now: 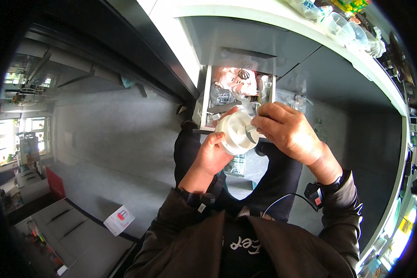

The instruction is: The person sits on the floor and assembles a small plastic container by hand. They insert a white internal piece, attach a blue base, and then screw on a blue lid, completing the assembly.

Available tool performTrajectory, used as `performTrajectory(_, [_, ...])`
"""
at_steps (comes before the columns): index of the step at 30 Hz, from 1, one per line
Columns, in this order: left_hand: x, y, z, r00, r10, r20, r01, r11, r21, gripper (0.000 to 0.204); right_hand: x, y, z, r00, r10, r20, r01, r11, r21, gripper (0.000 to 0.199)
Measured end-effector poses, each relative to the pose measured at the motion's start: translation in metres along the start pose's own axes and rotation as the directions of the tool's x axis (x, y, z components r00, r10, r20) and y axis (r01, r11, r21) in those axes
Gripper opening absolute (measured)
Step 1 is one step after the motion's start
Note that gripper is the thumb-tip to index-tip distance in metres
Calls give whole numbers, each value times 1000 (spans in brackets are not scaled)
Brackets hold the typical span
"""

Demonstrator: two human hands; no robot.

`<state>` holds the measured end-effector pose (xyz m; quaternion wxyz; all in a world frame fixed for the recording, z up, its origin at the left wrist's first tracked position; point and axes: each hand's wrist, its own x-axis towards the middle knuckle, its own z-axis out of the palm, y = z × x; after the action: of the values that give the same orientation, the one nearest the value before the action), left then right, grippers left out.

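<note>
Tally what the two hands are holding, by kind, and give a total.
Round white plastic ribbed part, held by left hand: 1
Small grey metal piece, pinched by right hand: 1
Total: 2

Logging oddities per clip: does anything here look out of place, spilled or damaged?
Only the open drawer, crammed with jumbled packets and bags. The white round ribbed part looks intact, held by the left hand and right hand; nothing spilled.

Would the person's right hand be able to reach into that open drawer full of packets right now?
Probably yes. The right hand hovers just in front of the open drawer with nothing between them, but its fingers are busy on the round white plastic part that the left hand holds.
</note>
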<state>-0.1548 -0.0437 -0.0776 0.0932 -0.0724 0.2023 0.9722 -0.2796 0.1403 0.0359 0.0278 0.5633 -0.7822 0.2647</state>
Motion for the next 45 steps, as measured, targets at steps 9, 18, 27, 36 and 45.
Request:
performTrajectory(9, [-6,1,-20,998,1,-65,-3,1000,-23,93,7,39,-49,902,292,-318,-305,952,11,26])
performTrajectory(18, [-13,2,-38,994,-47,-95,31,987,-161,90,79,177,-42,710,272,-649,-407,911,-62,16])
performTrajectory(27, [-9,12,-50,993,-77,-87,55,970,-235,90,114,230,-20,714,286,-638,-488,858,-162,25])
performTrajectory(36, [-9,7,-54,991,-77,-108,53,976,-210,89,31,210,-59,543,248,-803,-544,832,-111,37])
performTrajectory(45, [-7,7,-50,994,-99,-54,85,973,-213,90,-10,248,-86,401,260,-878,-768,618,-168,71])
